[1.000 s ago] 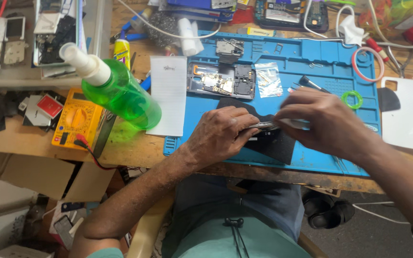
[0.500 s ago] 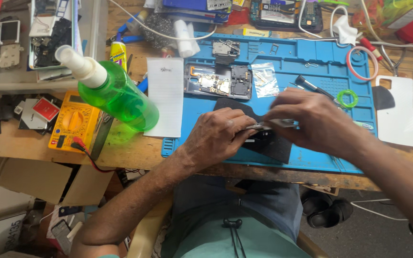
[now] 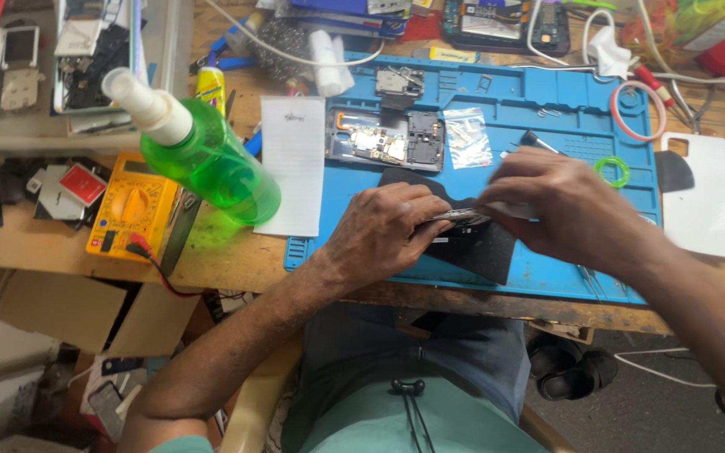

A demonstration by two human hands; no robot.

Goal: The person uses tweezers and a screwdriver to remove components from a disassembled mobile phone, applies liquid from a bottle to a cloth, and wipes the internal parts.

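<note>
Looks like I'm mid-teardown: left hand (image 3: 383, 235) fingers clamp the thin phone part (image 3: 455, 220) edge-on, right hand (image 3: 568, 205) pinches a white wipe against it, opened phone (image 3: 386, 139) just beyond, unassembled.

Matt blue rubbery mat (image 3: 581, 109) on worn wooden bench (image 3: 237, 256); glossy green plastic bottle (image 3: 211, 164).

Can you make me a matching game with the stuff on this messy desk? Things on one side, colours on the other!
Things:
1. spray bottle
2. multimeter
3. work mat
4. paper sheet

Colours:
A. blue
B. white
C. green
D. yellow

Pairs: 1-C, 2-D, 3-A, 4-B
</note>
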